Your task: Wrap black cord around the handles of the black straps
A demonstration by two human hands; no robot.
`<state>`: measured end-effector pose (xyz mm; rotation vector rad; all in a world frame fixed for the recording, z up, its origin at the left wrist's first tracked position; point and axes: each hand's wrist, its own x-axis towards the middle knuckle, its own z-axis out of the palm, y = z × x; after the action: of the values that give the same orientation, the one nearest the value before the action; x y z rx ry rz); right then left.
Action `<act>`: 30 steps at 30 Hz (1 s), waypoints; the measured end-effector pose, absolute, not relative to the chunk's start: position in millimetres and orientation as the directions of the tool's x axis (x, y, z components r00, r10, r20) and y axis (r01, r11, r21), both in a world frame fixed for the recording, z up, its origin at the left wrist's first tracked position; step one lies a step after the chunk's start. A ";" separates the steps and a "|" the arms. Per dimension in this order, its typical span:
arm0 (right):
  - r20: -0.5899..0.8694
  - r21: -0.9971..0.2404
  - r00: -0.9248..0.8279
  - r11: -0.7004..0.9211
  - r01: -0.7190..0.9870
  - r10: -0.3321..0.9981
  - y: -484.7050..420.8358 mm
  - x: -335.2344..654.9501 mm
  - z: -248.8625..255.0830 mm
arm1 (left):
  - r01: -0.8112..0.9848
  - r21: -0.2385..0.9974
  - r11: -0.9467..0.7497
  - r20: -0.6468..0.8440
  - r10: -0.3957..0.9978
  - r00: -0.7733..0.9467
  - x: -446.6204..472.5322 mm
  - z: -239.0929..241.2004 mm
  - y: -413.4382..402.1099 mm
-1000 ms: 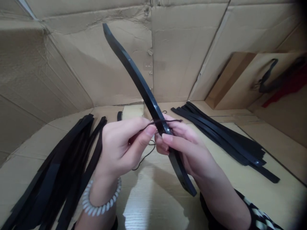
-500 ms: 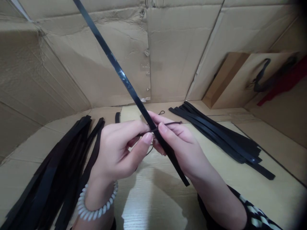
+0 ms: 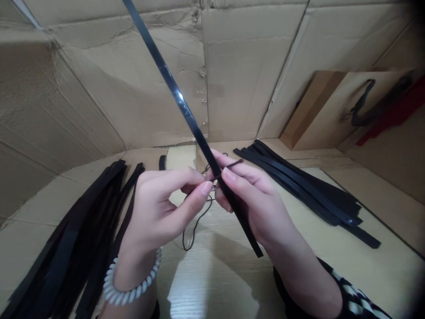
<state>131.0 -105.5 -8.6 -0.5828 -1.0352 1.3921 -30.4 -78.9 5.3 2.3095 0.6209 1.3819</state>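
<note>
A long, glossy black strip [image 3: 181,99] slants from the top of the view down to the right, across my right hand [image 3: 254,195]. That hand is closed round the strip, its thumb pressing near where a dark cord [image 3: 195,230] crosses the front. The cord's short knotted end sticks out to the right past the thumb, while a loose loop hangs below the fingers. Thumb and forefinger of my left hand [image 3: 169,201] pinch the cord just left of the strip. Part of the cord behind the strip is hidden by my fingers.
Many black strips [image 3: 69,235] lie in a pile at the left, and another bundle [image 3: 302,190] lies at the right. Cardboard walls [image 3: 239,66] enclose the wooden table [image 3: 199,274]. A paper bag [image 3: 318,106] leans at the back right, beside something red [image 3: 392,110].
The strip's upper part has swung to the right and stands steeper. More of the cord's loop now hangs below my hands, and its knotted end has shifted left and up.
</note>
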 end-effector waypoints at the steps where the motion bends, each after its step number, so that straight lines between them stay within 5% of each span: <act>1: 0.239 -0.849 -0.133 0.141 -0.508 0.962 -105.9 131.2 -8.5 | 0.159 0.542 -0.825 0.713 0.552 0.432 -31.2 5.6 -78.2; 18: 0.159 -0.808 -0.194 0.015 -0.589 0.968 -106.1 133.5 -8.3 | 0.086 0.599 -0.796 0.662 0.553 0.506 -41.3 1.3 -70.4; 30: 0.226 -0.791 -0.266 0.017 -0.612 0.937 -105.8 134.6 -7.9 | 0.089 0.574 -0.814 0.670 0.529 0.521 -41.4 1.2 -66.1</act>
<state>134.6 -105.8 -7.9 -0.4507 -0.9901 1.5793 -41.4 -66.1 1.2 2.2884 0.5042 1.2389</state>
